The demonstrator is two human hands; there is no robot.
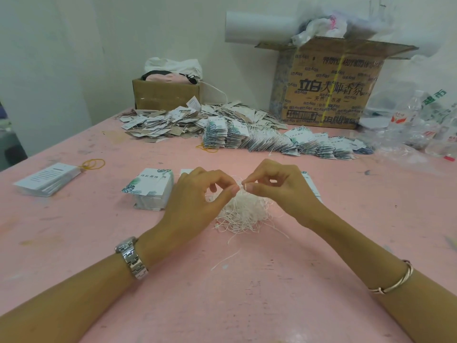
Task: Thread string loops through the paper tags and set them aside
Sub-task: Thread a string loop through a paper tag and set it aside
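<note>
Pinching one thin white string (243,187) with the left grip (195,196), thumb and first finger pressed together on it. Pinching the same string from the other side with the right grip (279,189), very close to the left one. Held just above a messy pile of strings (244,214) on the pink surface (222,293). Just beside the left grip, a neat stack of leaf tags (150,189). Far back, a long row of tags (296,142) and a loose heap of tags (160,122) near a big brown box (331,90)
</note>
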